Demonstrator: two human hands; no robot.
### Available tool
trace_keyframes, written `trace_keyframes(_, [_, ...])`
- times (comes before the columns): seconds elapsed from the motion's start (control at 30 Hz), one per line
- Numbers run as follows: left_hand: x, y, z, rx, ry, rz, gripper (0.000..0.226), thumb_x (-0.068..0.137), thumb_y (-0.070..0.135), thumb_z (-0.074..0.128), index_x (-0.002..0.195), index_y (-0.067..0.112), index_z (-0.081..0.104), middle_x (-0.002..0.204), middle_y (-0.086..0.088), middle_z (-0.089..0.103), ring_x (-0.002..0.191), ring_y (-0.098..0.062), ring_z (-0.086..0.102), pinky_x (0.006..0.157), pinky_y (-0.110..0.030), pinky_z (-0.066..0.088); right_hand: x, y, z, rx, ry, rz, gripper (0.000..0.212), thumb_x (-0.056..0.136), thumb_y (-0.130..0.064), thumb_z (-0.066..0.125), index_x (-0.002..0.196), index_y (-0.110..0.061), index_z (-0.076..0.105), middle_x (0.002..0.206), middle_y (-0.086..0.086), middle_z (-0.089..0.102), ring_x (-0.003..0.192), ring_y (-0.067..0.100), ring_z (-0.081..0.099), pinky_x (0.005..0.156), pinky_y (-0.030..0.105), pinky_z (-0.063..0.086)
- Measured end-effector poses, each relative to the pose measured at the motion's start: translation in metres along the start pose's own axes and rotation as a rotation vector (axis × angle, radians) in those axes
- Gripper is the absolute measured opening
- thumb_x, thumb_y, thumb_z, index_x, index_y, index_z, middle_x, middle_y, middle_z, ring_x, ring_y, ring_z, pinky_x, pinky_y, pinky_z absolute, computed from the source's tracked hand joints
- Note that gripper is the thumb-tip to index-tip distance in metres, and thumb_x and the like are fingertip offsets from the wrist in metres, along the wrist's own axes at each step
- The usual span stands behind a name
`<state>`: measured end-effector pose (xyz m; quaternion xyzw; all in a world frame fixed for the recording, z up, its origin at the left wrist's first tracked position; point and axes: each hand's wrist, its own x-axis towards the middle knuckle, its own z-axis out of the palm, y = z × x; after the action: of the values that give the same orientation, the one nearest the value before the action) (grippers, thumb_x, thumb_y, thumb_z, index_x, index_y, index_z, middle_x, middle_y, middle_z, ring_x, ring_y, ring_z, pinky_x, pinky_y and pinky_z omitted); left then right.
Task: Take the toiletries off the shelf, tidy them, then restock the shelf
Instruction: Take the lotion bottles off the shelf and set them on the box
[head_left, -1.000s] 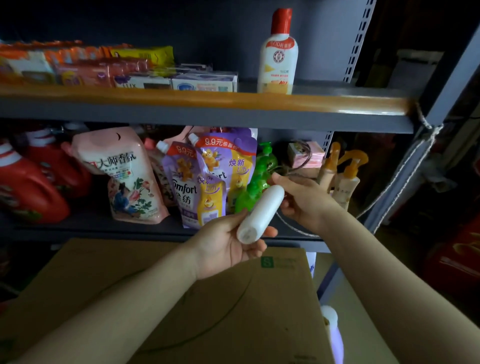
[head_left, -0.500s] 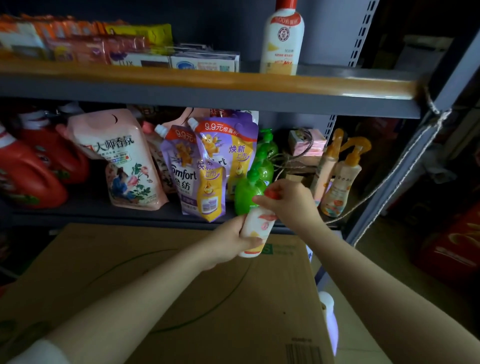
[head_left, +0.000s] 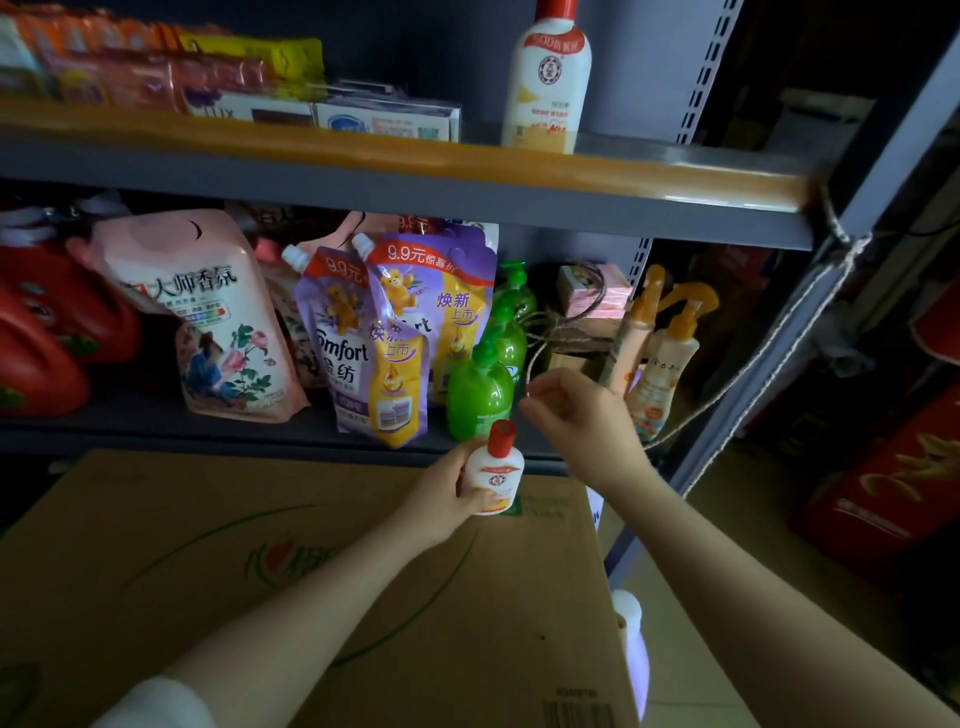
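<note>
I hold a small white lotion bottle (head_left: 492, 474) with a red cap upright in my left hand (head_left: 451, 491), fingers wrapped round its left side, just above the far edge of a cardboard box (head_left: 332, 582) at the foot of the shelf unit. My right hand (head_left: 582, 431) hangs free just to the right of the bottle, fingers loosely bent, holding nothing, close to the green pump bottles (head_left: 480, 389) on the lower shelf (head_left: 156, 431). A larger bottle of the same make (head_left: 545, 78) stands on the upper shelf (head_left: 415, 171), right of a row of boxed soaps (head_left: 387, 117). Refill pouches (head_left: 384, 338) and two orange spray bottles (head_left: 657, 353) crowd the lower shelf, with loose twine (head_left: 550, 325) trailing between them. The risk, as I judge it: one hand alone on a smooth bottle may let it slip, and my free hand, reaching back in, could snag the twine or topple the tall sprays just beyond it.
</note>
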<state>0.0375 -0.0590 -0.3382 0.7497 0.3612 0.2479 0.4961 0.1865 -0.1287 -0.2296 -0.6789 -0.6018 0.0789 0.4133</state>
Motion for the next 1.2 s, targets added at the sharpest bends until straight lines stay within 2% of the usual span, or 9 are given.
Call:
trace_keyframes(0.17, [-0.006, 0.067, -0.05, 0.287, 0.24, 0.421, 0.053, 0.083, 0.024, 0.068, 0.129, 0.007, 0.048, 0.127, -0.008, 0.053, 0.12, -0.018, 0.047, 0.104, -0.033, 0.036, 0.037, -0.039, -0.041, 0.021, 0.23, -0.146, 0.009, 0.084, -0.017, 0.065, 0.092, -0.014, 0.065, 0.071, -0.013, 0.058, 0.061, -0.008, 0.053, 0.059, 0.003, 0.038])
trace_keyframes(0.3, [0.006, 0.147, -0.109, 0.832, 0.594, 0.83, 0.056, 0.081, 0.034, 0.057, 0.125, -0.001, 0.051, 0.125, -0.02, 0.054, 0.12, -0.026, 0.04, 0.105, -0.034, 0.029, 0.081, -0.075, -0.065, 0.034, 0.368, -0.254, 0.007, 0.084, -0.015, 0.063, 0.091, -0.015, 0.065, 0.073, -0.006, 0.06, 0.064, 0.004, 0.052, 0.058, 0.008, 0.035])
trace_keyframes(0.4, [0.016, 0.186, -0.139, 1.174, 0.748, 0.707, 0.083, 0.072, 0.042, 0.066, 0.138, 0.001, 0.037, 0.142, -0.022, 0.039, 0.134, -0.037, 0.029, 0.11, -0.047, 0.022, 0.117, -0.094, -0.076, 0.003, 0.491, -0.275, 0.01, 0.084, -0.019, 0.062, 0.091, -0.013, 0.064, 0.079, -0.003, 0.06, 0.07, 0.011, 0.054, 0.062, 0.017, 0.036])
trace_keyframes(0.5, [0.028, 0.201, -0.158, 1.301, 0.664, 0.531, 0.09, 0.075, 0.047, 0.068, 0.144, 0.005, 0.028, 0.148, -0.019, 0.029, 0.138, -0.035, 0.023, 0.114, -0.044, 0.013, 0.151, -0.106, -0.082, -0.063, 0.554, -0.255, 0.022, 0.085, -0.023, 0.06, 0.104, -0.012, 0.059, 0.106, 0.007, 0.06, 0.098, 0.024, 0.054, 0.075, 0.028, 0.036])
trace_keyframes(0.7, [0.038, 0.201, -0.164, 1.246, 0.604, 0.525, 0.081, 0.069, 0.044, 0.074, 0.134, 0.004, 0.045, 0.131, -0.016, 0.049, 0.124, -0.034, 0.043, 0.104, -0.043, 0.033, 0.19, -0.103, -0.08, -0.149, 0.443, -0.097, 0.044, 0.084, -0.03, 0.062, 0.121, -0.011, 0.047, 0.123, 0.012, 0.052, 0.115, 0.031, 0.044, 0.09, 0.037, 0.037])
trace_keyframes(0.87, [0.041, 0.198, -0.164, 1.185, 0.647, 0.569, 0.08, 0.065, 0.041, 0.078, 0.129, 0.003, 0.05, 0.126, -0.017, 0.053, 0.12, -0.037, 0.047, 0.103, -0.045, 0.035, 0.2, -0.103, -0.082, 0.047, 0.279, -0.006, 0.051, 0.079, -0.033, 0.07, 0.12, -0.011, 0.05, 0.118, 0.009, 0.061, 0.102, 0.026, 0.059, 0.079, 0.033, 0.048])
trace_keyframes(0.97, [0.041, 0.195, -0.163, 1.197, 0.643, 0.572, 0.081, 0.068, 0.045, 0.074, 0.133, 0.006, 0.046, 0.13, -0.015, 0.05, 0.125, -0.034, 0.044, 0.111, -0.044, 0.023, 0.194, -0.109, -0.082, 0.085, 0.239, -0.053, 0.041, 0.079, -0.027, 0.071, 0.114, -0.011, 0.057, 0.111, 0.008, 0.065, 0.097, 0.024, 0.062, 0.084, 0.038, 0.053])
trace_keyframes(1.07, [0.041, 0.195, -0.165, 1.143, 0.61, 0.564, 0.08, 0.077, 0.049, 0.066, 0.142, 0.014, 0.035, 0.141, -0.007, 0.039, 0.133, -0.024, 0.032, 0.115, -0.034, 0.008, 0.173, -0.109, -0.086, 0.334, 0.256, -0.226, 0.024, 0.08, -0.017, 0.071, 0.1, -0.019, 0.058, 0.094, 0.001, 0.066, 0.087, 0.019, 0.063, 0.082, 0.038, 0.054])
trace_keyframes(1.2, [0.026, 0.218, -0.162, 0.599, 0.509, 0.725, 0.059, 0.08, 0.03, 0.069, 0.133, 0.017, 0.044, 0.138, 0.002, 0.04, 0.124, -0.002, 0.033, 0.101, -0.003, 0.019, 0.139, -0.107, -0.089, 0.802, 0.113, -0.34, 0.018, 0.083, -0.018, 0.064, 0.1, -0.021, 0.06, 0.095, 0.0, 0.068, 0.094, 0.019, 0.063, 0.087, 0.036, 0.052])
